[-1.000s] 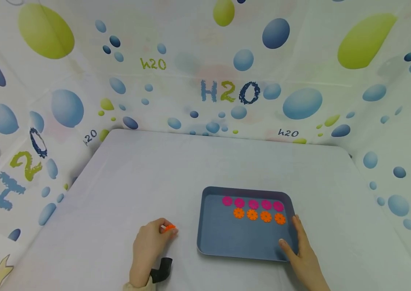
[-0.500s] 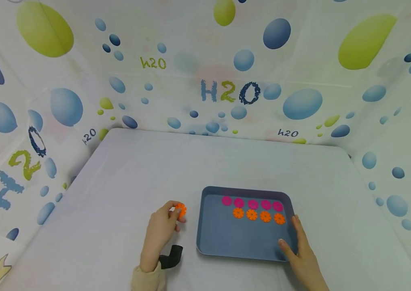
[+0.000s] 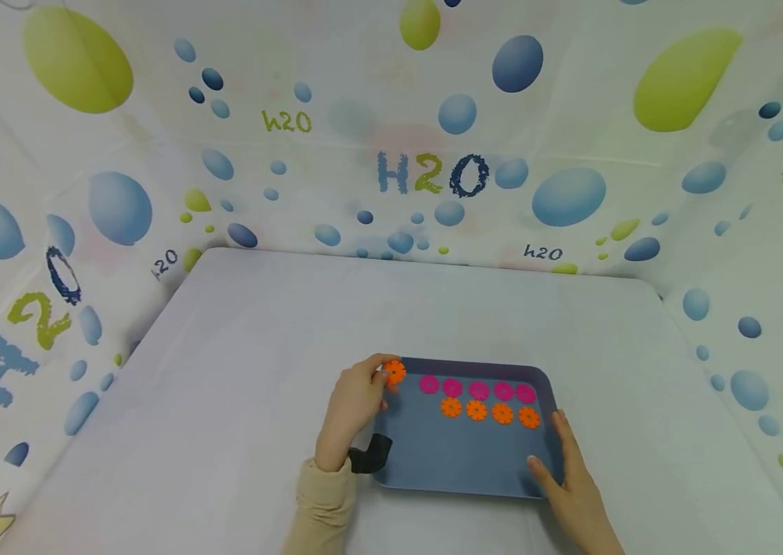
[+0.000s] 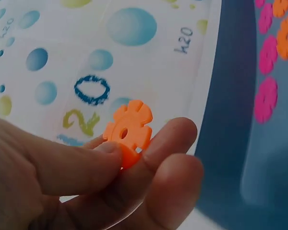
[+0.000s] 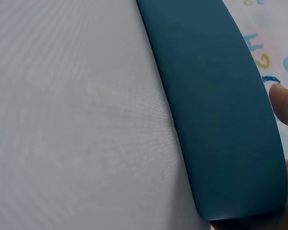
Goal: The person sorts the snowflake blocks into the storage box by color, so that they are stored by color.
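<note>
My left hand pinches an orange flower-shaped disc between thumb and fingers, over the tray's far left corner. In the left wrist view the disc shows a centre hole and notched edge. The blue-grey tray holds a row of pink discs along its far side. A shorter row of orange discs lies just in front of it. At the tray's right side, my right hand holds the edge, thumb over the inside and fingers along the outer side.
A white cloth covers the table. Behind and at both sides hangs a patterned curtain with blue and green drops. A black piece sticks out from the left wrist, overlapping the tray's left edge in the head view.
My left hand has lifted the orange disc from the table left of the tray and carried it right and away from me, over the tray corner. The right hand stays at the tray.
</note>
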### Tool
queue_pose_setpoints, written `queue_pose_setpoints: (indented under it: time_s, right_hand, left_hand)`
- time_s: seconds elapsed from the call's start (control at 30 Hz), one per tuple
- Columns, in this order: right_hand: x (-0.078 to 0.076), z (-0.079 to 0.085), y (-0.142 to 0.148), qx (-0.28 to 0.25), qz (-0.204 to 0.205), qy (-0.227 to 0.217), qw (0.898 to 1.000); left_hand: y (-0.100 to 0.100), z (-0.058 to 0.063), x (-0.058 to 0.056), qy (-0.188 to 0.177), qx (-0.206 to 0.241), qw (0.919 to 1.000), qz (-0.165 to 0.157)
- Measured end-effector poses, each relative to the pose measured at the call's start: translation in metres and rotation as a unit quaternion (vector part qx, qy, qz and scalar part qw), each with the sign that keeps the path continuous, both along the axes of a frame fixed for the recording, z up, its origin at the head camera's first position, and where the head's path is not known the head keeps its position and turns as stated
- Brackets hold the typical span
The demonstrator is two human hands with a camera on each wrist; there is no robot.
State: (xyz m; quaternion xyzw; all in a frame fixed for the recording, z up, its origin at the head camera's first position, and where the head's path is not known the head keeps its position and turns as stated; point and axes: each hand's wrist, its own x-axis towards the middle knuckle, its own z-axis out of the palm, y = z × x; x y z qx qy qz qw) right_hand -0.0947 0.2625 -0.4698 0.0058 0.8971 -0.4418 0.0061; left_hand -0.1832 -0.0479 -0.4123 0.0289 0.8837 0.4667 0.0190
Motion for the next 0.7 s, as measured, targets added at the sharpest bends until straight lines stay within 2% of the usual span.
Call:
queue_pose_setpoints:
  time_s: [0.13, 0.27, 0.47, 0.7]
  right_hand:
    - [0.000, 0.000, -0.001, 0.004, -0.003, -0.002, 1.000]
    - [0.001, -0.001, -0.002, 0.000, -0.006, 0.000, 1.000]
    - [0.003, -0.002, -0.004, -0.008, -0.008, 0.000, 1.000]
    - [0.004, -0.003, -0.002, -0.005, -0.009, 0.000, 1.000]
  left_hand:
    - [0.019, 0.000, -0.011, -0.002, -0.017, 0.9994, -0.029]
    - [0.033, -0.005, -0.018, -0.001, -0.050, 0.9978, -0.044]
    - [0.040, -0.014, -0.019, -0.007, -0.099, 0.9946, -0.032]
    - [0.045, -0.018, -0.021, -0.016, -0.141, 0.9897, -0.018]
